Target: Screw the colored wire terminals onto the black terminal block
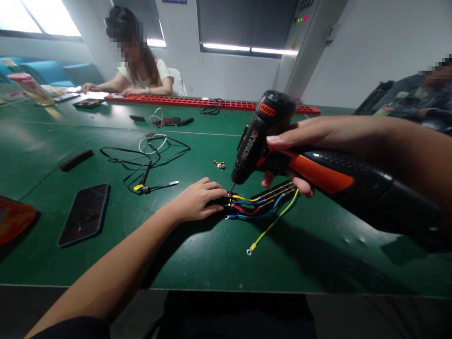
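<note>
Black terminal strip [226,204], coloured wires trailing right: left hand [196,201] grasps left end. Right hand [294,157] clenches black-orange screwdriver [263,141], bit angled down-left onto it.

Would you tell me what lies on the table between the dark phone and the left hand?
In the head view, only a black cable's yellow-banded plug lies between the phone and the left hand; the rest is bare green table.

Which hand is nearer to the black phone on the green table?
Left. The left hand holds the terminal block, to the right of the phone; the right hand, gripping the electric screwdriver, is farther right.
</note>
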